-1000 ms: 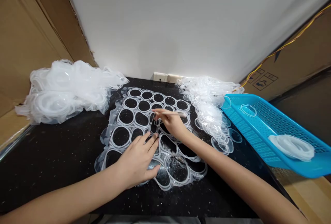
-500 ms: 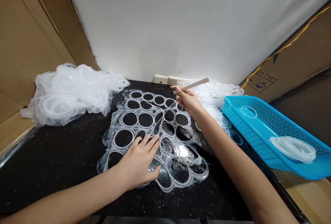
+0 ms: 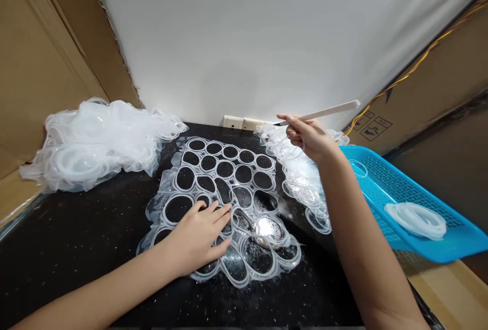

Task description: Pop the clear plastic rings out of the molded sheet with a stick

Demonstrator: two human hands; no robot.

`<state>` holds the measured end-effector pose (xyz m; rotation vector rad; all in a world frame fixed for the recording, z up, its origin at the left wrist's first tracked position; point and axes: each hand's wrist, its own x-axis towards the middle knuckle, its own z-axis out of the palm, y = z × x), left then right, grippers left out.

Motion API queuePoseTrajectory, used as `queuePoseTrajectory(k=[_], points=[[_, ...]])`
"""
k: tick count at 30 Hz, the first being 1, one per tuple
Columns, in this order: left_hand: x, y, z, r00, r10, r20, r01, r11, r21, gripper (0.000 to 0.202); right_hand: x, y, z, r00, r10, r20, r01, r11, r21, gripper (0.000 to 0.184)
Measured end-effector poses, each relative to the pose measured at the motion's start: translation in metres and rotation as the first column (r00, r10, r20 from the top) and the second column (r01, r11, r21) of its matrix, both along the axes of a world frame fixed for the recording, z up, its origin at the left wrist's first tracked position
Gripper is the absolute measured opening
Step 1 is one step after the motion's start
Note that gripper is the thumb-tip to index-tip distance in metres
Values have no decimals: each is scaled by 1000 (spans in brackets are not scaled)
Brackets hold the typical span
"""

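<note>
A flat sheet of translucent joined rings lies on the black speckled tabletop. My left hand rests flat on its lower middle, fingers spread and pressing on the rings. Raised above the back right of the sheet, my right hand is closed around a slim white-handled tool. The tool's handle points up to the right, and its thin tip sticks out past the fingers on the left. A thin clear loop shows at the right hand's fingers; how it is held cannot be made out.
A heap of crumpled translucent sheets lies at the back left. More ring scraps are piled behind and below my right hand. On the right, a blue plastic basket holds a bundle of white rings. A white wall and cardboard enclose the table.
My right hand has moved up and right with the tool, away from the sheet. The thin strands stretched between it and the sheet are gone. My left hand stays on the sheet.
</note>
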<state>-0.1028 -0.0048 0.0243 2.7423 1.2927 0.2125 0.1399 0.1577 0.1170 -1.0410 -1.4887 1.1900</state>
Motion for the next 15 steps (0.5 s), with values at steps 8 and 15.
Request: queuePoseTrajectory(k=[8, 15], points=[[-20, 20, 18, 897, 181, 404, -163, 984, -79, 32, -50, -34, -2, 961, 265, 84, -263, 964, -31, 25], [-21, 25, 15, 886, 187, 425, -164, 982, -91, 25, -49, -38, -1, 924, 211, 319, -256, 961, 105, 29]])
